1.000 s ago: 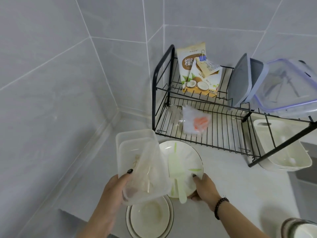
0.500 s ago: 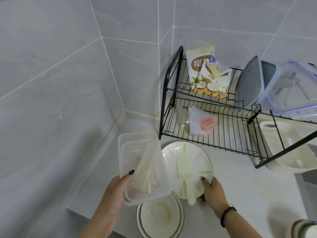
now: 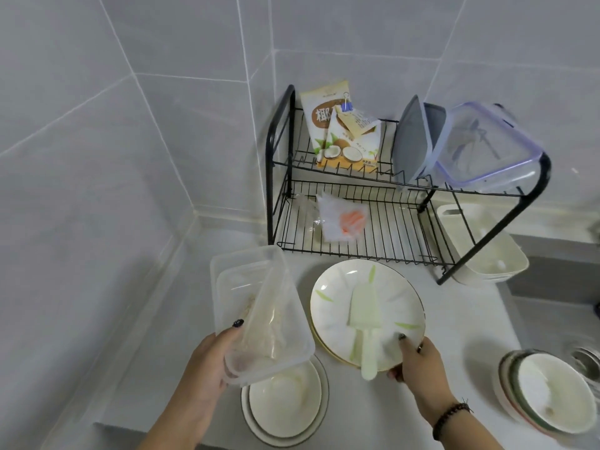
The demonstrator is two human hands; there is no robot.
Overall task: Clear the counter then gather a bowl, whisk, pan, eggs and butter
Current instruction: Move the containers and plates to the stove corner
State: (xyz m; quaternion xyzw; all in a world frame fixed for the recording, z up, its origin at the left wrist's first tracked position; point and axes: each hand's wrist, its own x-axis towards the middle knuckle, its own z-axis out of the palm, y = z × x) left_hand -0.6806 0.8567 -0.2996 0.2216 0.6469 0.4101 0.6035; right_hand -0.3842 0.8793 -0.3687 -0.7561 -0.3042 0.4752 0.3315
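Left hand (image 3: 207,362) still grips clear plastic container (image 3: 259,316); right hand (image 3: 418,362) still pinches plate (image 3: 367,310) rim, plate now tilted up, pale scraper (image 3: 363,316) on it.

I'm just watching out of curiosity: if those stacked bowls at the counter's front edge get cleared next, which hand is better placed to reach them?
Probably the left hand: it hangs right over the stacked bowls, though its fingers grip a clear plastic container. The right hand sits farther off, holding the plate.
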